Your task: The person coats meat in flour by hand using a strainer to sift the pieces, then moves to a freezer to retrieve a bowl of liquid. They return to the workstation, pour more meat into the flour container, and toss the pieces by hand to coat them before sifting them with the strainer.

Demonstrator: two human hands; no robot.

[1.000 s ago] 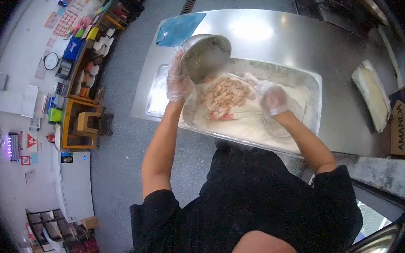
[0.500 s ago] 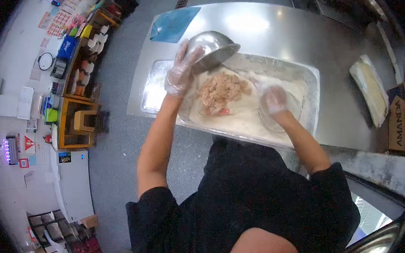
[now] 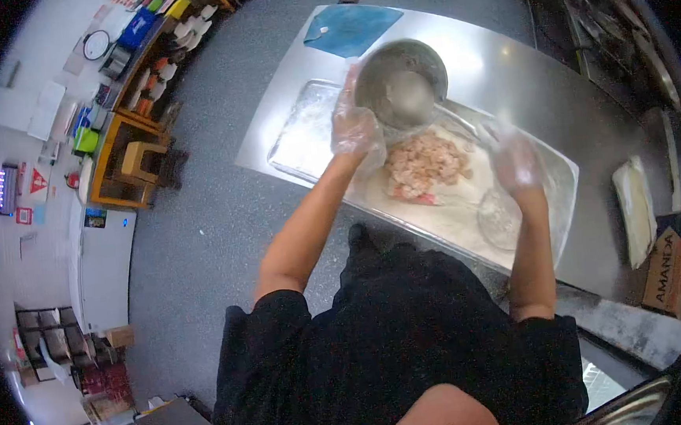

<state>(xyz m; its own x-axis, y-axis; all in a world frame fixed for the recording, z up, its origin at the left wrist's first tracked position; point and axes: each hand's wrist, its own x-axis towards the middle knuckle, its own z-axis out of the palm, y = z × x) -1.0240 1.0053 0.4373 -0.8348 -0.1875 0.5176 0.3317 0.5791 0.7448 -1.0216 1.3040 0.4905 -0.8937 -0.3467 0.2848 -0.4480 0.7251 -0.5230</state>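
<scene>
A metal bowl (image 3: pixel 424 56), its inside facing me, is gripped at its left side by my gloved left hand (image 3: pixel 356 130). Below it, a heap of pale pink, meat-like pieces (image 3: pixel 426 165) lies on white powder (image 3: pixel 443 217) in a long metal tray (image 3: pixel 566 220). My gloved right hand (image 3: pixel 517 162) is blurred over the tray's right part, with its fingers around a metal tool (image 3: pixel 458 118) that reaches toward the bowl. A round clear dish or sieve (image 3: pixel 499 219) rests in the powder below my right hand.
A second metal tray (image 3: pixel 303 132) is at the left of the steel table (image 3: pixel 495 52). A blue cloth or sheet (image 3: pixel 353 28) lies at the back corner. On the right are a long bag (image 3: pixel 635 212) and a cardboard box (image 3: pixel 664 269).
The bowl has turned from tipped over to showing its inside. My right hand has left the round dish and moved up to the metal tool. The whole view has shifted.
</scene>
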